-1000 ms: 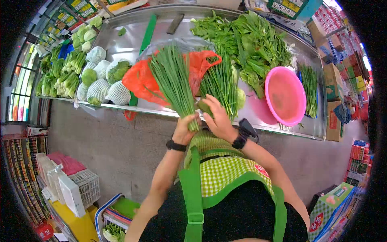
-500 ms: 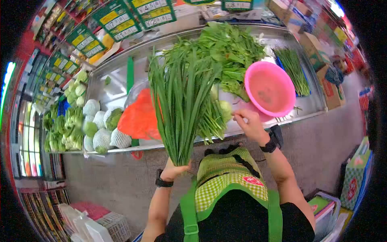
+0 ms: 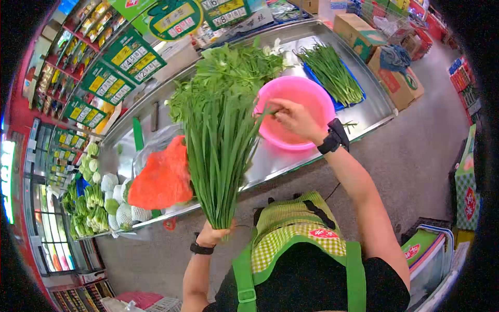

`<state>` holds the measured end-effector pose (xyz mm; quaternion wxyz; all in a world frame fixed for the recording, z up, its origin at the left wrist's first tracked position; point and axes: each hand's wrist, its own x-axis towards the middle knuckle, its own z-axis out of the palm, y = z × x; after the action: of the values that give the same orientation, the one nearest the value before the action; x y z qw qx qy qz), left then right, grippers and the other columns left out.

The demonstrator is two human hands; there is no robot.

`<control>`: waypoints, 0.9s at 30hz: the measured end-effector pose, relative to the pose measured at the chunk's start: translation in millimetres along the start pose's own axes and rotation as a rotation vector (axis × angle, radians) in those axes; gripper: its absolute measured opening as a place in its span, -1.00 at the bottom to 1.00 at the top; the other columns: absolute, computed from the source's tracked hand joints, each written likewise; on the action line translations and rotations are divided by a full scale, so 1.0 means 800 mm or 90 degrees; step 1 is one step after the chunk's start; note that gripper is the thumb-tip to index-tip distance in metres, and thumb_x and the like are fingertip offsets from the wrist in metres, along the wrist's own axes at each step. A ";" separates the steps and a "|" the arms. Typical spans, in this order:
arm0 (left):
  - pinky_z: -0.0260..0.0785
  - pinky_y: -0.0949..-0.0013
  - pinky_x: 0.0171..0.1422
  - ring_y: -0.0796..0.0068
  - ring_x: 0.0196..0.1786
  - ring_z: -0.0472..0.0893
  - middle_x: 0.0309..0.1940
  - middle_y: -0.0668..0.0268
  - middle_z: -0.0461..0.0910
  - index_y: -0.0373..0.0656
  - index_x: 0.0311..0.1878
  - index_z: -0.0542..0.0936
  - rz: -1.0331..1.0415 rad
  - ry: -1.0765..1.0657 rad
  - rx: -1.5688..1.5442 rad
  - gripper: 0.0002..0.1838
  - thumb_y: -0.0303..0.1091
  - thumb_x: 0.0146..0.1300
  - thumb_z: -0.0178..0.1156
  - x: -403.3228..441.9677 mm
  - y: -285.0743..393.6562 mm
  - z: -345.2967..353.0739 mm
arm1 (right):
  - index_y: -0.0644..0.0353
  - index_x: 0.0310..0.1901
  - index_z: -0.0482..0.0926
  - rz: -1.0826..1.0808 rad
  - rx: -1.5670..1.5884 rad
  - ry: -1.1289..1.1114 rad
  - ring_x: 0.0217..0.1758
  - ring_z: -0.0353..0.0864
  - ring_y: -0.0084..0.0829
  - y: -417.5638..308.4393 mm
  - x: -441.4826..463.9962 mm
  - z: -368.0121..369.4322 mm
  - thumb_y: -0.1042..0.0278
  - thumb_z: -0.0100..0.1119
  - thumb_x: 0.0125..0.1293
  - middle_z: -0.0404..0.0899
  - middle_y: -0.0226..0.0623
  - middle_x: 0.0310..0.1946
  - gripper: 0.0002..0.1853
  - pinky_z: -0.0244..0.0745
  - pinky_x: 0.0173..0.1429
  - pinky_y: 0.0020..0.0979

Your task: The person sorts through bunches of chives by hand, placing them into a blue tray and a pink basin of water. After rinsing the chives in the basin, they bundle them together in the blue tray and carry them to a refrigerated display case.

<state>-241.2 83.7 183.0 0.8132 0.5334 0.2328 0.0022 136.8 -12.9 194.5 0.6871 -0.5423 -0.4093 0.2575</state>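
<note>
My left hand (image 3: pixel 214 234) is wrapped round the lower end of a large bunch of Chinese chives (image 3: pixel 215 161), whose long flat leaves fan upward. My right hand (image 3: pixel 295 120) is over the pink basin (image 3: pixel 329 99), with thumb and fingers pinched at the tips of chive leaves on the bunch's right edge. Inside the basin the surface looks pinkish and the contents are unclear. Behind the bunch lies a heap of leafy greens (image 3: pixel 234 65). An orange-red plastic bag (image 3: pixel 161 179) rests left of the chives.
The metal counter (image 3: pixel 371 122) runs across in front of me. A blue tray of thin green stalks (image 3: pixel 335 78) sits right of the basin. Net-wrapped round vegetables (image 3: pixel 123 214) line the left end. Price signs (image 3: pixel 136 54) hang above, and cardboard boxes (image 3: pixel 392 83) stand beyond the right end.
My view has swung to the right. My right hand has moved up to the leaf tips, over the basin. The chive bunch stays in my left hand.
</note>
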 end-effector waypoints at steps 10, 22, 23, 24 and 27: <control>0.35 0.45 -0.31 0.53 -0.32 0.47 -0.36 0.34 0.49 -0.23 -0.06 0.40 -0.104 0.038 0.125 -0.37 -0.31 -0.30 0.40 0.022 0.016 0.071 | 0.33 -0.30 0.53 0.134 -0.176 -0.272 -0.37 0.48 -0.58 -0.008 0.011 -0.143 0.55 0.02 0.14 0.45 -0.40 -0.45 -0.88 0.42 -0.29 -0.57; 0.33 0.45 -0.10 0.56 -0.23 0.45 -0.27 0.25 0.54 -0.32 -0.07 0.43 0.071 0.085 0.421 -0.55 -0.51 -0.15 0.19 0.096 0.086 0.079 | 0.31 -0.25 0.56 0.219 -0.232 -0.020 -0.47 0.45 -0.67 0.007 0.091 -0.237 0.42 0.06 0.20 0.49 -0.45 -0.51 -0.83 0.42 -0.37 -0.61; 0.33 0.43 -0.10 0.52 -0.23 0.47 -0.28 0.22 0.54 -0.31 -0.04 0.41 0.084 0.110 0.401 -0.51 -0.49 -0.16 0.20 0.100 0.078 0.075 | 0.32 -0.24 0.56 0.213 -0.241 -0.024 -0.48 0.44 -0.67 0.007 0.093 -0.236 0.43 0.05 0.20 0.49 -0.45 -0.51 -0.83 0.42 -0.37 -0.61; 0.34 0.41 -0.11 0.48 -0.24 0.49 -0.30 0.19 0.54 -0.30 -0.02 0.39 0.107 0.134 0.388 -0.47 -0.48 -0.17 0.21 0.109 0.073 0.069 | 0.32 -0.23 0.56 0.196 -0.252 -0.022 -0.48 0.44 -0.67 0.008 0.101 -0.239 0.45 0.05 0.20 0.49 -0.44 -0.51 -0.83 0.41 -0.36 -0.61; 0.37 0.35 -0.14 0.28 -0.26 0.55 -0.34 0.09 0.54 -0.29 0.03 0.34 0.042 0.235 0.471 -0.40 -0.43 -0.20 0.23 0.121 0.084 0.075 | 0.31 -0.23 0.56 0.176 -0.257 -0.017 -0.51 0.43 -0.67 0.018 0.116 -0.239 0.47 0.05 0.19 0.49 -0.43 -0.52 -0.84 0.40 -0.37 -0.61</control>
<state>-115.5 85.4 224.2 0.5110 0.7873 0.3426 0.0399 348.5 -37.2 192.6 0.5177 -0.7160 -0.3834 0.2690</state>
